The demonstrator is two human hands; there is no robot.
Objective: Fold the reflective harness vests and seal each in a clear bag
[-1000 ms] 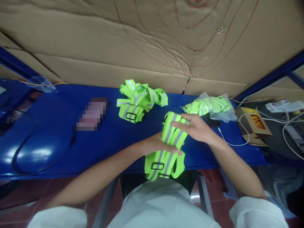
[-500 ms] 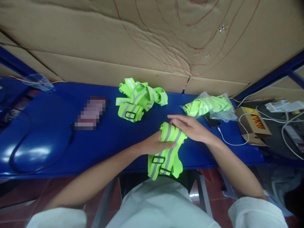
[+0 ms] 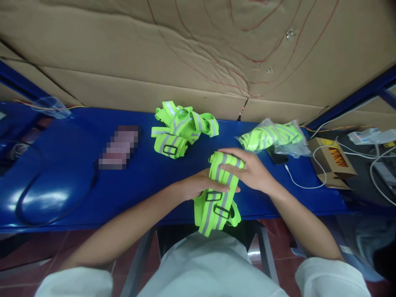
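Observation:
A folded neon-green reflective strap with grey stripes and black buckles is held over the table's front edge. My left hand is closed around its middle, thumb across the front. At the upper end, my right hand grips the folded layers between thumb and fingers. Loose ends with two black buckles hang below my left hand. Beyond my hands, a loose heap of the same green strap lies on the table, with a rolled, buckled part at its front. Some fingers are hidden behind the strap.
On the blue table, a pixelated pinkish object lies left. Right of centre are a bagged green strap, a dark phone, a white cable and an open cardboard box. A cardboard wall stands behind.
My right hand has closed on the upper end of the strap, where its fingers were extended before. The upper fold now lies toward the right hand, and the hanging buckles have shifted.

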